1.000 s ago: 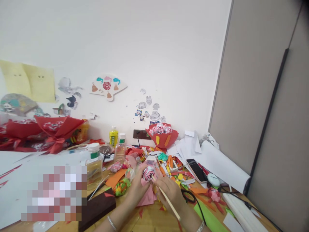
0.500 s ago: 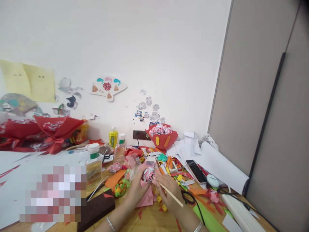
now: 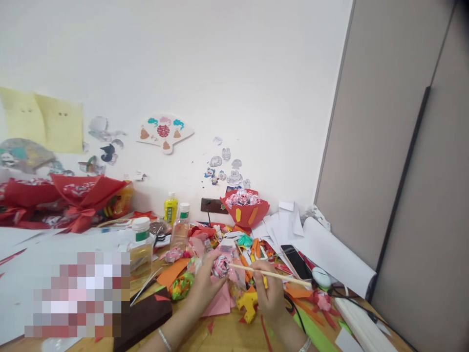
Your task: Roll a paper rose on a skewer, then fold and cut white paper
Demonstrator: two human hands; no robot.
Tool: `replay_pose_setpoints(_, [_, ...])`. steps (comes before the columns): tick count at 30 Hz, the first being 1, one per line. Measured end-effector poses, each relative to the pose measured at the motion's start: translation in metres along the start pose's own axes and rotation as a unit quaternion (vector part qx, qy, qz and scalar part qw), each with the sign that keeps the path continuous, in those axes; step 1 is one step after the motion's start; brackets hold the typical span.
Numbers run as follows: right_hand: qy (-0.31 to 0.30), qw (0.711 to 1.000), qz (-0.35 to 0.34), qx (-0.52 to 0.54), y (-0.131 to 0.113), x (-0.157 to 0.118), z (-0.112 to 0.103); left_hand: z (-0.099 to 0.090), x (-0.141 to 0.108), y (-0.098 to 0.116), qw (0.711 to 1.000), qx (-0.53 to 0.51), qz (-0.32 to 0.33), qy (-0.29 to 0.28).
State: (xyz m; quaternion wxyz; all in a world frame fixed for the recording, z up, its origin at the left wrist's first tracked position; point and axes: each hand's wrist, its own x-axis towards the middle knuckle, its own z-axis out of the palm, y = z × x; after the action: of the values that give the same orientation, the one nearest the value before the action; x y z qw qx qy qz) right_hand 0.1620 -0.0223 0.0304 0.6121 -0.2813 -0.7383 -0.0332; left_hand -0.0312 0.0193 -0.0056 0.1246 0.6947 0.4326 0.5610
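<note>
A pink and white paper flower (image 3: 221,266) is held in my left hand (image 3: 205,279), the fingers curled round its left side. My right hand (image 3: 269,291) grips a thin wooden stick (image 3: 282,276), much like a chopstick. The stick's left tip reaches the flower's right edge; whether it touches is hard to tell. Below the flower lie pink paper sheets (image 3: 218,300). A yellow folded paper piece (image 3: 248,306) rests on the wooden table (image 3: 205,337) just left of my right hand.
A red-wrapped bouquet (image 3: 246,212) stands against the wall, with larger red bouquets (image 3: 82,195) at the left. Clear bottles (image 3: 141,254), a phone (image 3: 296,261), a computer mouse (image 3: 321,277), a white power strip (image 3: 361,322), a dark brown block (image 3: 142,318) and coloured paper scraps surround my hands.
My right hand has moved right, away from the flower, and the stick has swung from steeply slanted to nearly level. More of the flower and the yellow paper piece shows.
</note>
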Motion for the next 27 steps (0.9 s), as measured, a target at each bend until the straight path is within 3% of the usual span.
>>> replay_pose_setpoints(3, [0.040,0.999,-0.017,-0.020,0.002,0.003,-0.008,0.000,0.005,0.003,0.994,-0.079,-0.062,0.035])
replay_pose_setpoints(5, [0.047,0.997,-0.021,-0.050,0.005,0.004,-0.008,0.001,0.007,0.005,0.977,-0.172,-0.121,0.030])
replay_pose_setpoints(10, [-0.022,0.987,-0.022,-0.160,0.014,0.001,0.005,0.006,0.012,-0.001,0.861,-0.446,-0.244,0.005])
replay_pose_setpoints(13, [-0.076,0.974,-0.060,-0.206,0.019,-0.003,0.012,0.006,0.014,-0.006,0.806,-0.511,-0.300,0.001])
replay_pose_setpoints(17, [-0.117,0.956,-0.073,-0.258,0.024,-0.009,0.017,0.000,0.015,-0.001,0.754,-0.548,-0.361,-0.017])
replay_pose_setpoints(27, [-0.185,0.937,-0.070,-0.289,0.030,-0.018,0.026,-0.007,0.018,0.012,0.733,-0.563,-0.383,-0.003])
